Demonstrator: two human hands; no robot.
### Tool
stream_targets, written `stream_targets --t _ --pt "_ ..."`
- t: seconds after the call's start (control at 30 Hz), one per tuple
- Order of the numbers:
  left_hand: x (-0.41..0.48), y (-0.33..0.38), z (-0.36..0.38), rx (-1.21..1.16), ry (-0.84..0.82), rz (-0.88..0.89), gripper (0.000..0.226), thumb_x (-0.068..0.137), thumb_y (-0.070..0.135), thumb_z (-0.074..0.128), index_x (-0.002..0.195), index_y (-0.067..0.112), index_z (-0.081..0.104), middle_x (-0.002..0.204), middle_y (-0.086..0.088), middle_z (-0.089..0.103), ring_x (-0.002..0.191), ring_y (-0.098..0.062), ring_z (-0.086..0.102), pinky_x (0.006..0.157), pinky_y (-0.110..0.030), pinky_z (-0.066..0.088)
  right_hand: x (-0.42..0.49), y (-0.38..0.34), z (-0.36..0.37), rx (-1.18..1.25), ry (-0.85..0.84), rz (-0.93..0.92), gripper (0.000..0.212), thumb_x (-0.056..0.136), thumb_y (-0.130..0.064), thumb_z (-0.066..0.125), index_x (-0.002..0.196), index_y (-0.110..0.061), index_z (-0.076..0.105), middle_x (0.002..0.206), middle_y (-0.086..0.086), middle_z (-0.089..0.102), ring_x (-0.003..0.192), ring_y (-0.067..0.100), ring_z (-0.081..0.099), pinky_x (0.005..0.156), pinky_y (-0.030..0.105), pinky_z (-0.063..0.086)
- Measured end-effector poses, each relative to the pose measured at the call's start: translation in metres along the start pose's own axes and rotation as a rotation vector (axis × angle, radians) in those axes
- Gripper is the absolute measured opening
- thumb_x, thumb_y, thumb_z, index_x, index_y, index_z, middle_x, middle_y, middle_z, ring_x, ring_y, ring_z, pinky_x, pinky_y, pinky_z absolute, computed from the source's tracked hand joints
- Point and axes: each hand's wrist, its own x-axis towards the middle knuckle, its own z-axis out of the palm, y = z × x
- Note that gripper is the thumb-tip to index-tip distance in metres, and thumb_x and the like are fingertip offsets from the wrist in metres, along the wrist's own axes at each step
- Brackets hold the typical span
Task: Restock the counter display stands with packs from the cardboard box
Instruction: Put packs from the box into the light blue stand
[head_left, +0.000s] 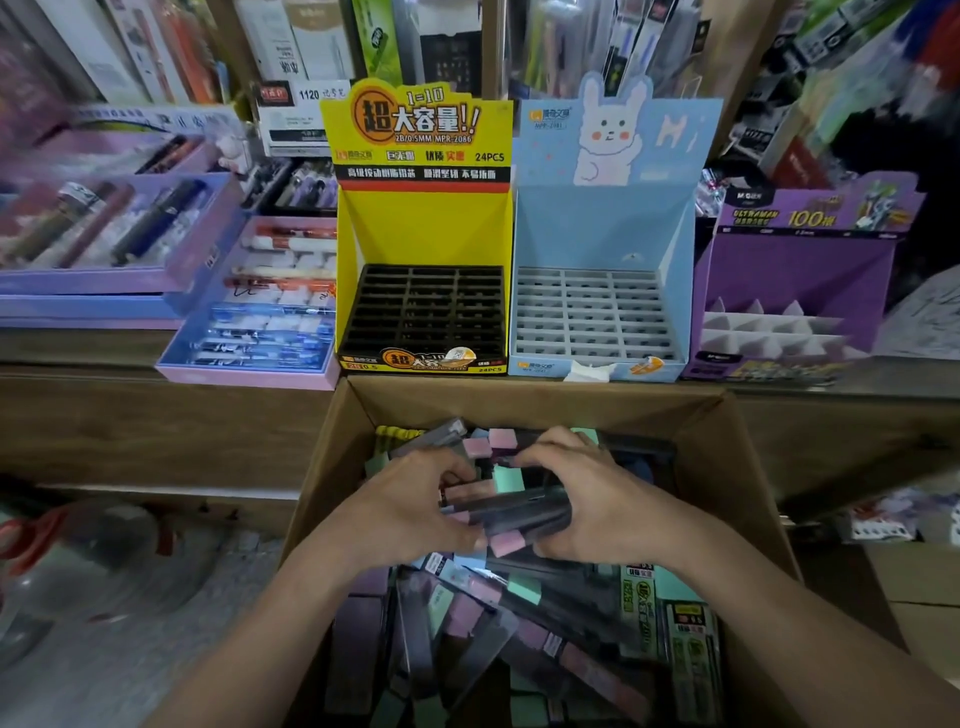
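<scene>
An open cardboard box (540, 397) stands below the counter, filled with several slim packs in dark, pink, mint and purple (467, 613). Inside it, my left hand (415, 499) and my right hand (587, 493) together grip a bundle of dark packs with pink ends (519, 512). On the counter behind the box stand a yellow display stand (423, 228) with a black slotted tray holding nothing, a light blue rabbit display stand (602, 228) with a grey slotted tray holding nothing, and a purple display stand (795, 270) with white dividers.
Trays of pens (260, 306) and a purple pen box (104, 228) lie on the counter to the left. Shelves of stationery (322, 47) rise behind the stands. A wooden counter front (156, 431) runs beside the box. A clear container with red parts (67, 551) sits on the floor at left.
</scene>
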Motion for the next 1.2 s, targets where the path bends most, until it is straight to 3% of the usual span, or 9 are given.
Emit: stream_targets --t 0.23,0.3,0.43,0.5,0.67,0.8,0.93,1.1,1.2 --pt "0.000 0.004 0.005 -0.059 -0.062 0.104 0.032 0.069 0.030 0.080 0.097 0.038 0.067 0.091 0.018 0.070 0.085 0.004 0.066 0.079 -0.027 0.058 -0.001 0.002 0.002 0.032 0.062 -0.074 0.062 0.081 -0.034 0.081 0.134 -0.037 0.049 0.133 -0.020 0.045 0.128 0.006 0.044 0.115 0.038 0.037" --pt "-0.001 0.003 0.006 -0.025 -0.072 0.123 0.038 0.069 0.032 0.078 0.103 0.042 0.066 0.095 0.024 0.070 0.088 0.007 0.067 0.077 -0.025 0.058 0.000 0.000 0.005 0.065 0.072 -0.105 0.057 0.084 -0.029 0.081 0.133 -0.034 0.054 0.131 -0.020 0.047 0.128 0.003 0.048 0.117 0.038 0.036" --pt "0.001 0.001 0.006 -0.047 -0.056 0.130 0.056 0.067 0.027 0.080 0.109 0.054 0.056 0.099 0.027 0.068 0.094 0.009 0.065 0.080 -0.020 0.057 0.002 0.000 0.009 -0.037 0.101 -0.170 0.051 0.085 -0.034 0.079 0.131 -0.032 0.059 0.126 -0.021 0.050 0.129 0.005 0.040 0.117 0.037 0.029" --pt "0.002 0.000 0.006 -0.059 -0.034 0.130 0.062 0.064 0.027 0.083 0.107 0.057 0.051 0.099 0.025 0.065 0.095 0.009 0.062 0.080 -0.016 0.054 0.003 -0.001 0.009 -0.066 0.096 -0.174 0.049 0.083 -0.038 0.080 0.127 -0.031 0.060 0.123 -0.019 0.051 0.125 0.009 0.040 0.113 0.037 0.033" --pt "0.003 -0.002 0.009 -0.086 -0.012 0.129 0.070 0.062 0.024 0.084 0.119 0.049 0.050 0.101 0.021 0.064 0.098 0.010 0.060 0.084 -0.013 0.053 0.004 -0.001 0.012 -0.084 0.084 -0.168 0.048 0.085 -0.041 0.078 0.127 -0.026 0.061 0.119 -0.012 0.052 0.119 0.010 0.041 0.106 0.035 0.042" --pt "0.001 -0.002 0.008 0.000 0.041 0.143 0.051 0.064 0.033 0.079 0.108 0.048 0.056 0.104 0.029 0.060 0.104 0.017 0.055 0.082 -0.005 0.047 0.000 0.000 0.009 -0.078 0.076 -0.143 0.040 0.085 -0.043 0.076 0.119 -0.026 0.062 0.113 -0.015 0.049 0.113 0.002 0.042 0.100 0.030 0.045" --pt "-0.001 -0.003 0.006 0.005 0.016 0.095 0.045 0.063 0.035 0.080 0.104 0.043 0.062 0.106 0.023 0.062 0.100 0.006 0.061 0.085 -0.020 0.054 -0.004 -0.002 0.004 -0.061 0.080 -0.098 0.040 0.082 -0.042 0.076 0.117 -0.031 0.060 0.113 -0.017 0.054 0.107 0.004 0.054 0.092 0.035 0.053" --pt "-0.004 0.000 0.004 0.059 0.037 0.091 0.028 0.069 0.028 0.080 0.091 0.036 0.066 0.091 0.018 0.064 0.080 0.004 0.061 0.062 -0.012 0.049 -0.007 -0.004 0.005 -0.044 0.074 -0.112 0.037 0.082 -0.037 0.076 0.115 -0.033 0.060 0.113 -0.017 0.053 0.108 0.005 0.055 0.093 0.036 0.052" --pt "-0.007 0.004 0.001 0.065 0.037 0.101 0.022 0.070 0.028 0.077 0.087 0.035 0.066 0.084 0.018 0.064 0.073 0.004 0.060 0.059 -0.013 0.048 -0.007 -0.006 0.006 -0.031 0.073 -0.111 0.035 0.081 -0.037 0.075 0.112 -0.033 0.059 0.110 -0.017 0.052 0.106 0.005 0.055 0.092 0.034 0.052"
